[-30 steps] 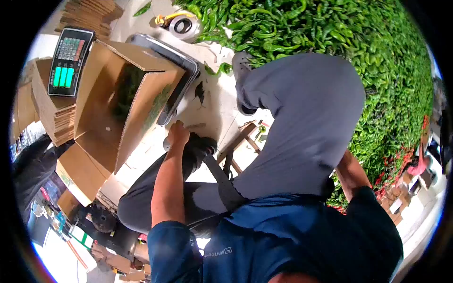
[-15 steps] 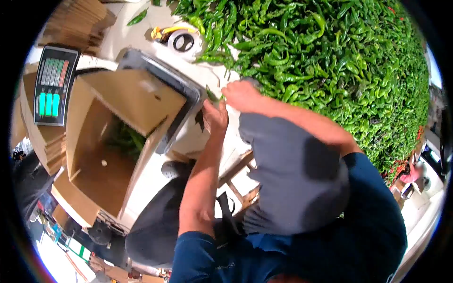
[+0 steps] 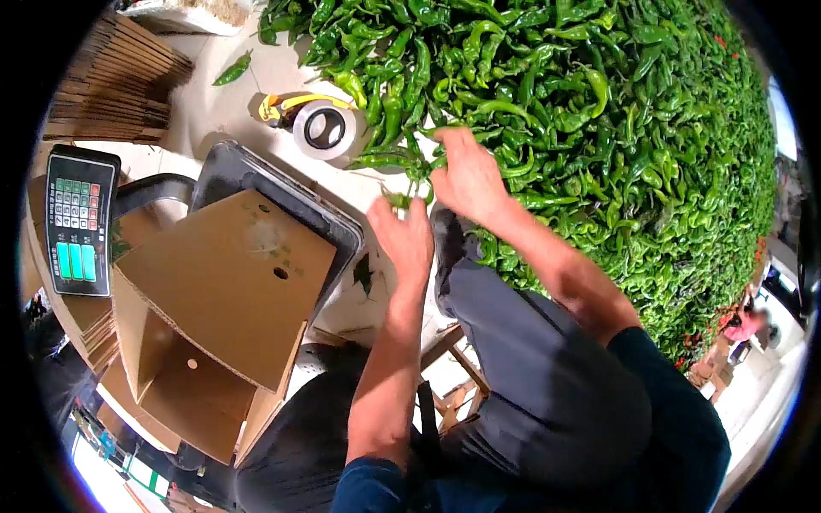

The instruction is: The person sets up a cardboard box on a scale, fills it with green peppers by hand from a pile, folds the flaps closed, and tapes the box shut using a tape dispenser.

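My left hand is closed on a green chili pepper, which shows at its fingertips. Just to the right, my right hand reaches to the near edge of a large heap of green chili peppers. Its thumb and fingers are apart, with peppers close to them; I see none firmly held. To the left of my hands, an open cardboard box rests on the black platform of a scale. One broad flap covers much of the box's opening, and its contents are hidden.
A roll of tape and a yellow-handled tool lie beyond the scale. The scale's keypad display stands at the left. Stacked flat cardboard is behind it. A loose pepper lies on the floor.
My right hand has moved away from the left, up to the heap's edge. My left hand stays near the scale with its pepper. The view has shifted, and the box's flap now hides the peppers inside.
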`<control>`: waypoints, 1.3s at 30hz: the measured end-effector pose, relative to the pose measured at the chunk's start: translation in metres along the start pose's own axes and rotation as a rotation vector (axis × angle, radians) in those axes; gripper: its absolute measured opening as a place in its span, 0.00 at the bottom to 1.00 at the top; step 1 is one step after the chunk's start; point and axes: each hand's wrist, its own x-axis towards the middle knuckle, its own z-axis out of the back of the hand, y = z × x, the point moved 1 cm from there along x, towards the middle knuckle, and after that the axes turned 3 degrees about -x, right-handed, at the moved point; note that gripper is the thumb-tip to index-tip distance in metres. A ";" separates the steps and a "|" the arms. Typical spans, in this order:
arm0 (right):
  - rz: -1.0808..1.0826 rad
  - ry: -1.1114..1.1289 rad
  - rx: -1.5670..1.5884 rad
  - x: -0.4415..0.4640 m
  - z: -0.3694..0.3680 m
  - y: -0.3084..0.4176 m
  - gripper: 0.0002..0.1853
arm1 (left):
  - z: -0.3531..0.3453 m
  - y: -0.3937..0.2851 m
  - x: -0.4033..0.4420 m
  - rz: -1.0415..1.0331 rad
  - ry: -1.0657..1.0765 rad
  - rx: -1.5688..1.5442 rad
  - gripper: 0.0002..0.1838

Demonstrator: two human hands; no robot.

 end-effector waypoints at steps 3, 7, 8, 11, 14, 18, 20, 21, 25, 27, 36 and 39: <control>0.275 -0.130 -0.255 0.040 0.003 -0.010 0.25 | -0.015 -0.021 0.046 -0.307 -0.081 0.216 0.24; 0.159 0.274 -0.609 0.051 -0.009 -0.004 0.29 | -0.026 -0.013 0.086 -0.386 -0.026 0.543 0.24; 0.148 0.304 -0.655 0.048 -0.017 -0.005 0.33 | -0.026 -0.014 0.092 -0.322 0.037 0.594 0.25; 0.141 0.340 -0.658 0.034 -0.026 -0.008 0.37 | -0.020 -0.034 0.098 -0.061 0.247 0.479 0.27; -0.007 0.362 -0.511 0.033 -0.025 -0.011 0.42 | -0.030 -0.022 0.104 -0.156 0.192 0.229 0.43; -0.153 0.250 -0.346 0.028 -0.008 -0.012 0.52 | -0.047 -0.012 0.133 -0.073 0.252 -0.007 0.58; -0.207 0.292 -0.099 0.038 -0.012 -0.019 0.51 | -0.051 -0.018 0.137 0.050 0.350 -0.127 0.59; -0.226 0.307 0.024 0.048 -0.013 -0.022 0.51 | -0.053 -0.020 0.140 0.050 0.371 -0.166 0.57; -0.421 0.424 0.476 0.077 -0.005 -0.023 0.55 | -0.058 -0.008 0.144 0.061 0.373 -0.212 0.49; -0.596 0.470 0.789 0.076 0.007 -0.020 0.53 | -0.058 -0.009 0.143 0.153 0.334 -0.246 0.48; -0.697 0.541 1.218 0.074 -0.022 -0.026 0.30 | -0.057 -0.038 0.130 0.318 0.558 -0.551 0.36; -0.675 0.510 1.256 0.060 -0.023 -0.021 0.29 | -0.057 -0.036 0.105 0.301 0.478 -0.764 0.38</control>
